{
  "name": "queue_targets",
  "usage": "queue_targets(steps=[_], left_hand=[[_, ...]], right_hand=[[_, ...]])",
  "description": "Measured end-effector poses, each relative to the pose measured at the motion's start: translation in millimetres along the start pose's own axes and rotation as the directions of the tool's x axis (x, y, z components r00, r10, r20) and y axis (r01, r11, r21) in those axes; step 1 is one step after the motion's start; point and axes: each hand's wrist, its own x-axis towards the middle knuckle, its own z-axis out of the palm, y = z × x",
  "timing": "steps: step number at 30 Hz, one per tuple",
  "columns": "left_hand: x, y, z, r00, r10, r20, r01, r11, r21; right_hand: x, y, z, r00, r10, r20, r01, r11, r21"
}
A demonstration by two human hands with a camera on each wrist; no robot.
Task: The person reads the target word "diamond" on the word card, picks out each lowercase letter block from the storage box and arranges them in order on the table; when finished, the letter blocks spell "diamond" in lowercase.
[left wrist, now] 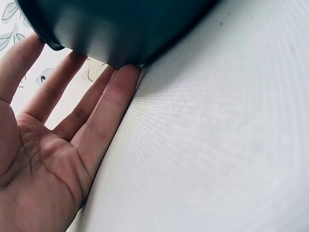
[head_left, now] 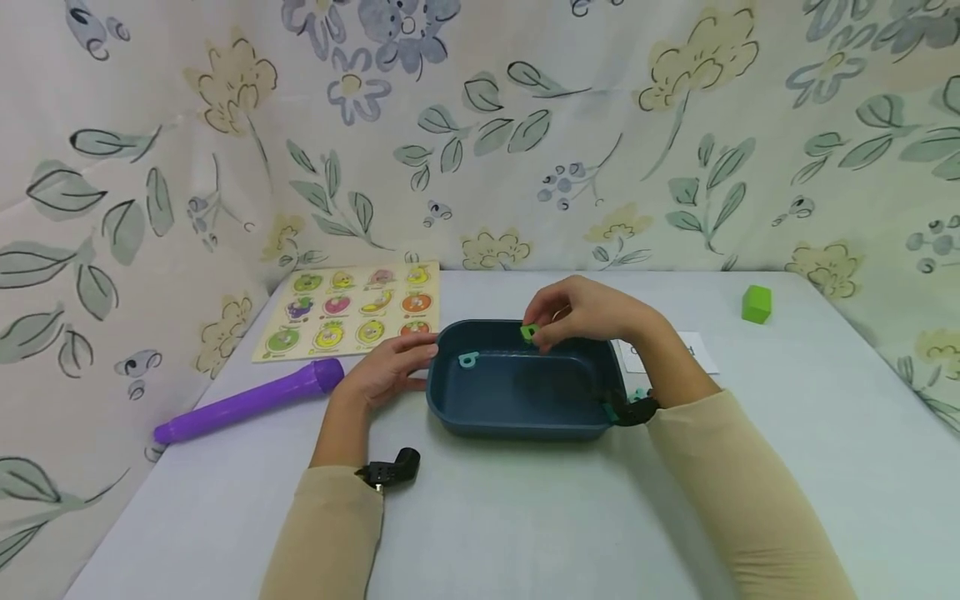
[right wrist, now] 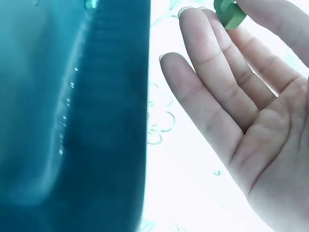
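A dark blue plastic tub [head_left: 525, 432] sits on the table in the head view. My left hand [head_left: 390, 367] rests against the tub's left end; in the left wrist view its fingers [left wrist: 53, 87] are extended and touch the tub's outer wall. Over the tub's far part, my right hand [head_left: 585, 315] pinches a small green letter-shaped piece [head_left: 528, 332] between thumb and fingertips. That green piece [right wrist: 231, 14] is partly cut off in the right wrist view. Inside the tub, toward its left end, lies a teal letter-shaped piece [head_left: 468, 360].
A fruit picture board [head_left: 352, 312] lies at the back left, with a purple toy microphone [head_left: 251, 406] before it. Right of the tub are a partly hidden white card [head_left: 697, 350] and a teal piece [head_left: 639, 392] near my wrist. A green block [head_left: 757, 304] stands farther right.
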Motion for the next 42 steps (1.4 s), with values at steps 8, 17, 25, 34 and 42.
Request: queue_targets(steps=[8,17,25,34,42], left_hand=[[-0.8,-1.5,1.0,1.000,0.005,0.010,-0.005,1.000,-0.011],[-0.7,-0.7,-1.8,1.000,-0.001,0.005,0.001,1.000,0.001],[1.7,-3.5,-3.9,1.000,-0.005,0.006,0.005,1.000,0.001],[1.2,-2.9,-4.0,1.000,-0.003,0.004,0.003,1.000,0.008],[1.9,-2.8,-2.5,1.000,-0.009,0.007,0.009,1.000,0.003]], right_hand=[[-22.6,-4.6,-16.2,0.999,0.003,-0.045,-0.007,0.997,-0.071],[-55.5,-8.0,-30.3,0.989,0.020,-0.146,-0.033,0.996,-0.085],[-80.1,-0.8,-36.2,0.979,0.005,-0.206,-0.026,0.995,-0.098],[-106.1,17.1,-40.6,0.963,0.040,-0.267,-0.077,0.989,-0.129],[-136.3,38.2,-47.9,0.946,0.127,-0.299,-0.188,0.965,-0.185]])
